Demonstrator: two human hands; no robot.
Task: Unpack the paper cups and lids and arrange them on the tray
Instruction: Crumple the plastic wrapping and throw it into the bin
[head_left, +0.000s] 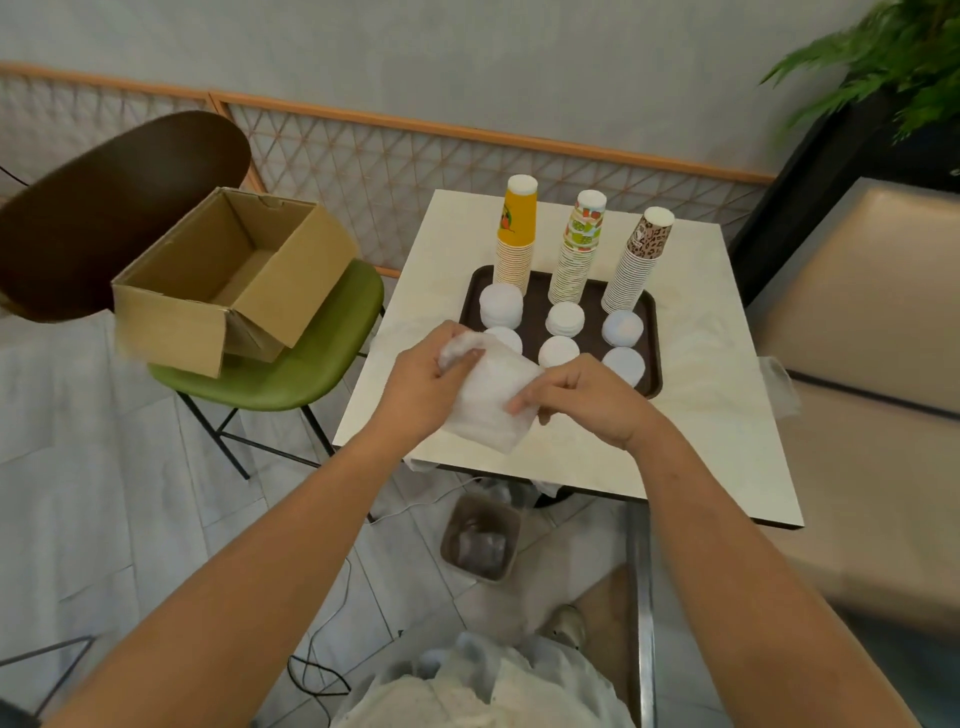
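Observation:
A dark brown tray (652, 332) lies on the white table (706, 405). At its back stand three upside-down cup stacks: a yellow one (515, 234), a green-and-red patterned one (577, 249) and a leopard-print one (638, 260). Several piles of white lids (565, 318) sit in front of them on the tray. Over the table's near left part, both hands hold a plastic-wrapped pack of white lids (493, 400). My left hand (423, 379) grips its far twisted end. My right hand (582, 397) pinches the wrap at its right side.
An open cardboard box (228, 280) sits on a green chair (311, 358) to the left of the table. A small bin (480, 538) holding crumpled plastic stands on the floor under the table's near edge. A beige bench (852, 291) runs along the right.

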